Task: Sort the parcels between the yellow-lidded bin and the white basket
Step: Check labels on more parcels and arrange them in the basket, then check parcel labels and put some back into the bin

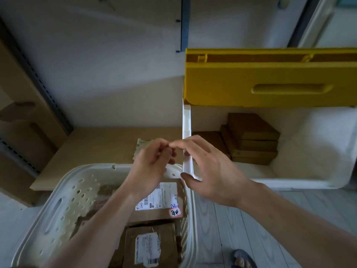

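Observation:
The white basket (92, 169) stands at the lower left and holds several brown parcels, among them one with a white label and a red sticker (160, 202) and another labelled one (150, 246) nearer me. The white bin (309, 147) at the right has its yellow lid (270, 84) swung up, with flat brown boxes (251, 136) stacked inside. My left hand (152, 161) hovers over the basket's far rim, fingers curled, nothing visible in it. My right hand (208, 171) is beside it above the bin's left wall, its fingers extended, index tip touching my left fingertips.
A small pale green packet (142, 146) lies on a low brown board (96, 144) behind my left hand. Cardboard boxes (23, 122) and a metal shelf post fill the left. My sandalled foot (241, 260) is on the grey plank floor between basket and bin.

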Available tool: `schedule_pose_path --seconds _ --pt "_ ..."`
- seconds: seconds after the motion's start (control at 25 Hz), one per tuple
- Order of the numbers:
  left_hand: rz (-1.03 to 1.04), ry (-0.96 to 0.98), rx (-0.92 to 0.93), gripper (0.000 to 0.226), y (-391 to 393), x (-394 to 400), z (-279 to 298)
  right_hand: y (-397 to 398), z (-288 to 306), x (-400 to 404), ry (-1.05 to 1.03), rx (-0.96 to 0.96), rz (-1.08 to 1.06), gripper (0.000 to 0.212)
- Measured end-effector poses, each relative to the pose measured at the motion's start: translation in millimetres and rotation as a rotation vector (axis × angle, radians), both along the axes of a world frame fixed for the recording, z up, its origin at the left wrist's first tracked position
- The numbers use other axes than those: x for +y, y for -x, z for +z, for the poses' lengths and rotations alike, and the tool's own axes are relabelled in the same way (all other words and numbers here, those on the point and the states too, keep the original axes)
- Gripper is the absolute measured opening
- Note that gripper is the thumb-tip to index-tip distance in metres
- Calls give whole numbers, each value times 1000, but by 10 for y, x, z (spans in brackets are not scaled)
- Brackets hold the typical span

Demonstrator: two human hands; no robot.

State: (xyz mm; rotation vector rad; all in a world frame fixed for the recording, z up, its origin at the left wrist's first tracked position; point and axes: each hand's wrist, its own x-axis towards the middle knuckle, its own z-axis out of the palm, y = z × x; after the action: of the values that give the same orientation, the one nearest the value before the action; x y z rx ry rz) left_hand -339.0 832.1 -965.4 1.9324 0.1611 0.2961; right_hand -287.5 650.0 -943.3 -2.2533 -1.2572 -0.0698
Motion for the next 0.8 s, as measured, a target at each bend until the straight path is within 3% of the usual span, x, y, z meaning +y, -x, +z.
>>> schedule_pose_path --seconds 0.24,0.48,0.8 --pt "-5 157 -85 24 -198 -375 53 -213 -123 -461 46 16 -167 71" --pt "111 -113 -119 34 -349 -541 -18 -474 -226 -802 125 115 -298 72" --pt "103 -225 -111 36 -392 -521 -71 -1142 -564 -431 320 319 -366 71"
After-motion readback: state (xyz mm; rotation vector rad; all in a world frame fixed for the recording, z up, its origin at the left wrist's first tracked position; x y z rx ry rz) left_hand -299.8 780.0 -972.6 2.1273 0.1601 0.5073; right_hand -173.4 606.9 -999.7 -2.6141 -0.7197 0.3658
